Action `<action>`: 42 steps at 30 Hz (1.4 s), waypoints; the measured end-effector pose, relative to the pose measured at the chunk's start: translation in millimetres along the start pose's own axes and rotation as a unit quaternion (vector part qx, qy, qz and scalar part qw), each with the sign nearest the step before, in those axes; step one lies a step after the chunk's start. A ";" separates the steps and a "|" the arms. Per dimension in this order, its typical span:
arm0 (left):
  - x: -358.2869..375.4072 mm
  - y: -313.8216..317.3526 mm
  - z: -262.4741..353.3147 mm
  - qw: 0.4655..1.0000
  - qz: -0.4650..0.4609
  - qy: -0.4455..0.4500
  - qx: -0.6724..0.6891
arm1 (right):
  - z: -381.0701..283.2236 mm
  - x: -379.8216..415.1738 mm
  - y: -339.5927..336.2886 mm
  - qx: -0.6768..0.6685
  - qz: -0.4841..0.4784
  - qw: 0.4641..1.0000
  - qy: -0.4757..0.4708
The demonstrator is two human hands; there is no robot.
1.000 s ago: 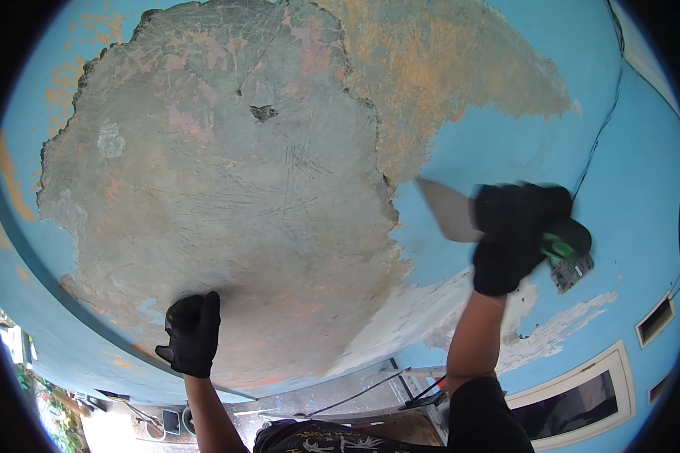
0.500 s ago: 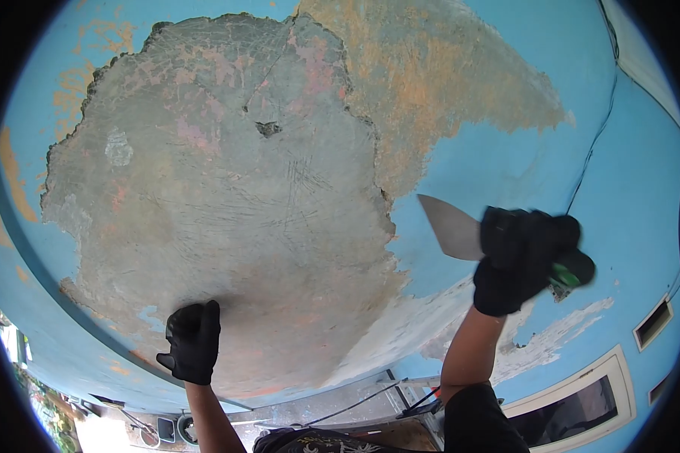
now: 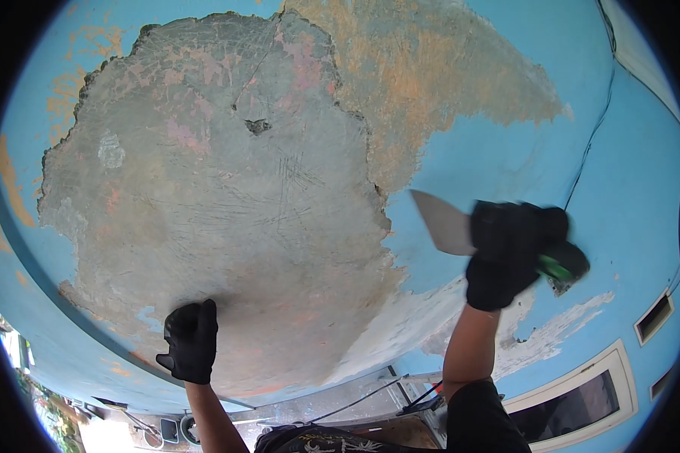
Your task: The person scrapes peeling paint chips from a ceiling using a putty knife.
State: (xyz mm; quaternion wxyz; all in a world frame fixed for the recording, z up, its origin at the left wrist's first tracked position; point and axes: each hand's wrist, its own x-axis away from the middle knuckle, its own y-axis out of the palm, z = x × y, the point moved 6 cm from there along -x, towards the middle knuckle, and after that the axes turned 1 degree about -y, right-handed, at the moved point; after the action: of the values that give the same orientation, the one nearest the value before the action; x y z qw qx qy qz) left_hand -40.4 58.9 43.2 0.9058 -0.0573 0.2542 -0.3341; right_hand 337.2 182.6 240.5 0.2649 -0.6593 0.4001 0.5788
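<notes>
My right hand (image 3: 510, 253), in a black glove, is wrapped around the green and black handle of a putty knife (image 3: 442, 224). The flat metal blade points up and left, in front of the blue paint just right of the bare patch. My left hand (image 3: 191, 341), also gloved in black, is against or very near the lower left of the bare plaster wall (image 3: 227, 196). Its fingers are curled in, and anything inside them is hidden. Scratches, pink stains and a small hole (image 3: 258, 127) mark the grey plaster.
Blue paint (image 3: 499, 158) surrounds the patch, with a tan scraped area (image 3: 400, 75) above. A dark cable (image 3: 601, 128) runs down the wall at right. A white-framed window (image 3: 582, 400) is at lower right. Below are a ladder-like metal frame (image 3: 412, 392) and a bucket (image 3: 189, 429).
My right hand and the putty knife have shifted slightly left and up in view. The wall has slid a little left and up as well. My left hand has hardly moved.
</notes>
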 end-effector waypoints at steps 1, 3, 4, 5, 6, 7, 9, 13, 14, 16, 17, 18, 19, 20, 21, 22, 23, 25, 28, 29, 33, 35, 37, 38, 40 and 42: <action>1.1 -0.6 -0.3 1.000 -0.002 -0.001 -0.002 | -4.2 0.9 0.0 0.079 0.025 0.996 -0.020; 0.2 -0.1 1.4 1.000 -0.001 0.008 0.005 | -12.4 3.6 0.1 0.241 0.085 0.966 -0.047; -0.3 -0.2 1.0 1.000 -0.003 0.010 0.005 | -18.0 -1.3 1.0 0.107 0.061 0.992 -0.034; -0.6 -0.3 0.0 1.000 -0.003 0.013 -0.005 | -16.4 -3.8 3.4 0.038 0.045 0.998 -0.029; -0.7 0.2 -0.6 1.000 -0.001 0.015 -0.013 | -15.0 -6.0 5.8 -0.032 0.030 0.999 -0.022; -0.5 1.1 -0.3 1.000 0.002 0.013 -0.012 | -11.1 -4.4 8.2 0.068 0.050 0.995 -0.048; 0.1 0.8 0.9 1.000 0.003 0.008 0.007 | -8.6 0.4 4.5 0.174 0.085 0.979 -0.065; -1.5 -0.3 4.2 1.000 0.002 0.022 -0.002 | -20.2 -15.1 7.6 0.016 -0.035 0.998 -0.046; -1.6 -0.4 6.0 1.000 0.000 0.019 -0.007 | -19.6 -16.6 13.9 -0.033 -0.077 0.996 -0.043; 0.8 -1.0 5.8 1.000 -0.002 0.013 -0.015 | -10.1 -7.7 17.2 0.139 -0.026 0.987 -0.072; 1.1 -0.2 3.6 1.000 -0.006 0.001 0.000 | -5.5 -6.9 15.1 0.083 0.010 0.996 -0.031; 0.2 0.8 2.5 1.000 -0.006 -0.009 0.017 | -1.9 -7.5 17.1 0.023 0.050 0.998 0.006; 0.1 0.6 3.4 1.000 -0.006 -0.009 0.016 | -15.0 -15.1 13.8 0.023 0.051 0.998 0.006; 0.3 0.4 3.9 1.000 -0.004 -0.011 0.008 | -30.9 -24.2 15.3 -0.016 -0.059 0.998 -0.008; 0.7 0.3 3.7 1.000 0.000 -0.014 0.001 | -31.4 -20.9 14.5 -0.052 -0.102 0.993 -0.018; 0.7 0.5 3.3 1.000 0.002 -0.017 0.002 | -18.5 -12.3 8.7 -0.027 -0.032 0.999 -0.021; 0.4 0.7 3.6 1.000 0.000 -0.016 0.010 | -3.9 2.4 1.7 0.051 0.100 0.994 -0.016; 0.7 0.1 3.9 1.000 -0.006 -0.013 0.017 | 1.3 6.7 -0.8 0.095 0.112 0.989 -0.003; -0.3 -0.1 4.6 1.000 -0.002 -0.001 -0.011 | -11.5 -1.2 1.6 -0.002 0.020 1.000 0.014; -0.3 0.0 3.6 1.000 0.004 -0.001 -0.010 | -17.4 -6.5 5.1 0.050 -0.005 0.999 0.000; 0.8 0.9 3.0 1.000 0.000 -0.011 0.026 | 8.0 22.4 -20.7 0.231 0.120 0.965 0.008; 1.0 1.5 0.8 1.000 0.002 -0.008 0.018 | -2.7 18.3 -19.3 -0.163 0.133 0.973 0.091; -0.5 0.3 0.9 1.000 0.009 -0.007 0.011 | 5.2 15.9 -5.2 -0.357 0.127 0.917 0.129; -0.6 0.2 2.0 1.000 0.005 -0.012 0.017 | 7.1 16.6 -3.2 -0.114 0.167 0.977 0.073; 2.4 1.2 2.1 1.000 -0.006 -0.019 0.021 | 6.1 18.3 -20.9 0.104 0.109 0.988 0.023; 2.2 1.4 3.5 1.000 0.010 -0.016 0.003 | 7.3 17.1 -30.0 0.130 0.083 0.988 0.008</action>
State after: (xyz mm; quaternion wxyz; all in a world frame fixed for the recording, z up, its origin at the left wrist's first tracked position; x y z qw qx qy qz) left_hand -36.5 58.4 44.9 0.9133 -0.0576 0.2394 -0.3244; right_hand 358.4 200.9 219.0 0.2959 -0.5881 0.5276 0.5368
